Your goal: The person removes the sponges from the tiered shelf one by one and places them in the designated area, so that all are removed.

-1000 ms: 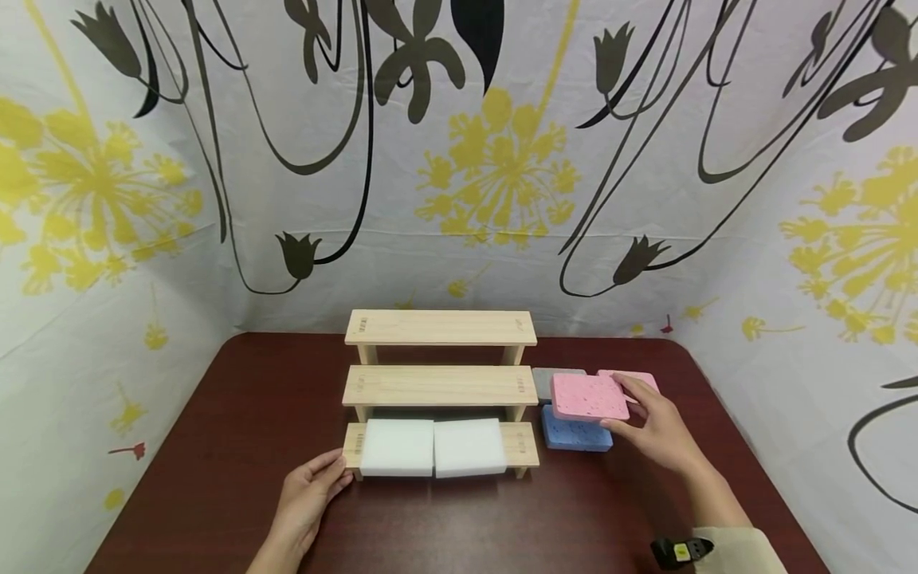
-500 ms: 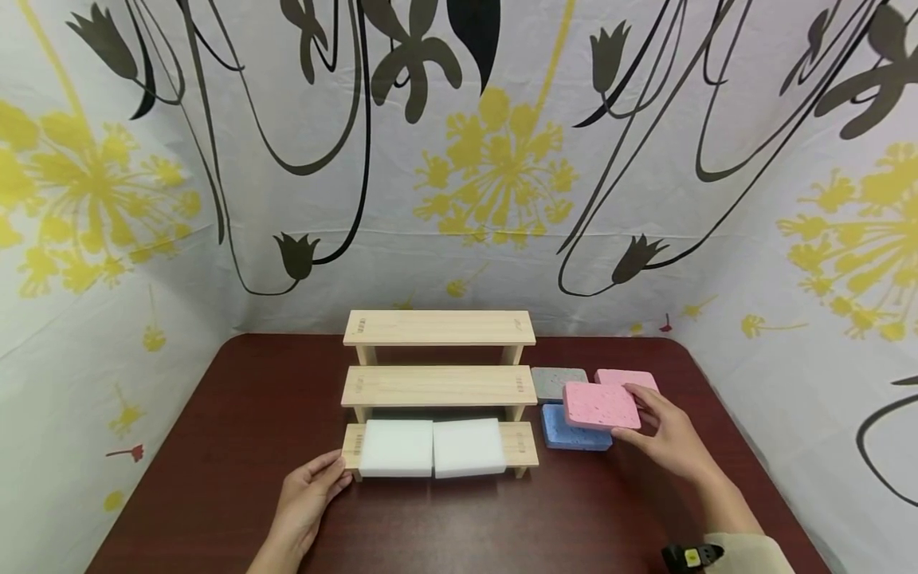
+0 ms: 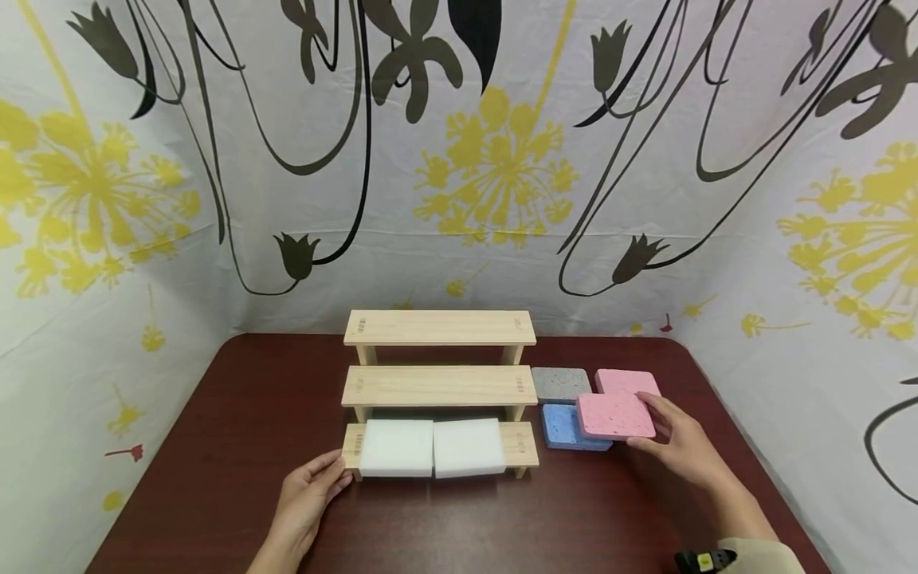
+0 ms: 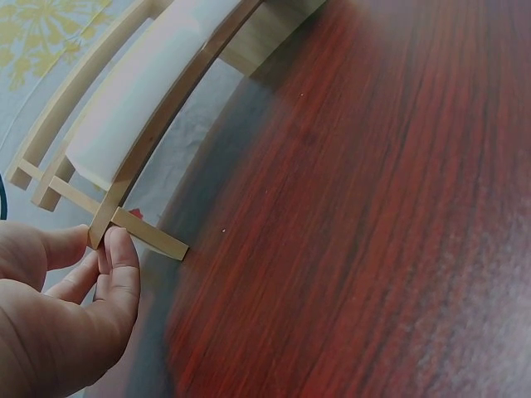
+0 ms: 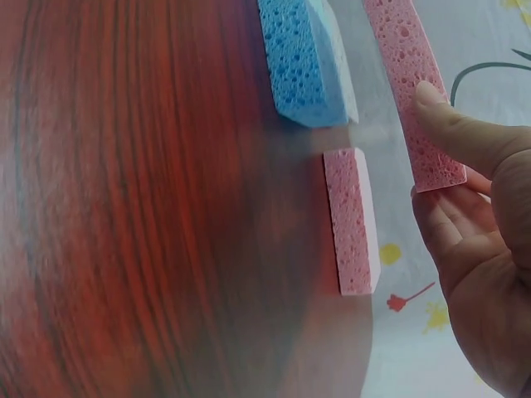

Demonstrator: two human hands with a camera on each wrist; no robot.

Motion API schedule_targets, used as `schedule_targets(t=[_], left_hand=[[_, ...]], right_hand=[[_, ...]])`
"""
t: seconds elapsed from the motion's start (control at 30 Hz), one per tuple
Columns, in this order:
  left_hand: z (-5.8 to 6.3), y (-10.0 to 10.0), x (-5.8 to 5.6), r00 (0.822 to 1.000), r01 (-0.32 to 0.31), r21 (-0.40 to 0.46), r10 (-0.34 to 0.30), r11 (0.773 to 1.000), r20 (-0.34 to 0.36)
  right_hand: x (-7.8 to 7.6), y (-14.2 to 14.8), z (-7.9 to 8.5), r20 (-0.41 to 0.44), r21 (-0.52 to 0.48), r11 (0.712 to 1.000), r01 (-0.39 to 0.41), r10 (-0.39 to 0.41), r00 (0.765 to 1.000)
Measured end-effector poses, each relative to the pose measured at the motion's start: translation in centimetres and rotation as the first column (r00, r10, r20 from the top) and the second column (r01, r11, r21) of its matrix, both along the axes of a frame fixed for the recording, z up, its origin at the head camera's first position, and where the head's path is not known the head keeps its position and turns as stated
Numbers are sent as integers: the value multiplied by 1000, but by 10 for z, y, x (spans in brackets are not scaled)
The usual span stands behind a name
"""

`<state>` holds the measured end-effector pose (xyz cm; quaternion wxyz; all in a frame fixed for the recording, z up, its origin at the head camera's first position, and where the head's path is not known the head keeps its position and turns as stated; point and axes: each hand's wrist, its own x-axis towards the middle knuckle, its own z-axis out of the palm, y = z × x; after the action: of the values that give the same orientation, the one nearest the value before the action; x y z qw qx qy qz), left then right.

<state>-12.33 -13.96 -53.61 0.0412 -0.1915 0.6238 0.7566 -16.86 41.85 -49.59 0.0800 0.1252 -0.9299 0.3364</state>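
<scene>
1. Right hand [image 3: 681, 448]: thumb and fingers [image 5: 436, 220] pinch a pink sponge [image 3: 615, 416] by its right end. Sponge raised off the surface [image 3: 466, 526], roughly level, overlapping part of a blue sponge [image 3: 562, 429] in the head view; right-wrist view shows the two apart.
2. Pink sponge: flat rectangular slab, rounded corners, coarse open pores along the side.
3. Blue sponge: same slab form, pitted side, lying flat just right of a wooden shelf [image 3: 437, 385]. Grey sponge [image 3: 561, 384] behind it, speckled, beside the middle tier. Second pink sponge [image 3: 625, 380] behind the held one, flat on the surface.
4. Shelf: pale wood, three stepped tiers, straight planks on short legs, fine grain, darker joint marks near plank ends.
5. Left hand [image 3: 307, 493]: thumb and fingers close on the left front end of the lowest tier.
6. Two white blocks [image 3: 397, 448] side by side on that tier; matte, smooth, squarish, a narrow gap between.
7. Surface: dark red-brown, streaked grain, soft sheen. Cloth backdrop [image 3: 445, 271] printed with yellow and grey-black flowers.
8. Against a second ago: held sponge shifted rightward and nearer the person; more of the grey and blue sponges exposed. Left-hand grip, shelf and white blocks unchanged.
</scene>
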Motion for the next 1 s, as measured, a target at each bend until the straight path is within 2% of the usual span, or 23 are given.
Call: schedule_targets(t=[0.17,0.6,1.0], left_hand=[[0,0,1,1000,1,3,-1,1000,-2],[-1,0,0,1000,2,5,-2,1000,-3],[1,1,0,1000,-3,-8,4,1000,6]], right_hand=[[2,12,-5,-8,10,1000,9,-9,1000],[7,39,-23,-58,-88,996,-27,22,998],[13,55,-28,3,-131,991,16,-16,1000]])
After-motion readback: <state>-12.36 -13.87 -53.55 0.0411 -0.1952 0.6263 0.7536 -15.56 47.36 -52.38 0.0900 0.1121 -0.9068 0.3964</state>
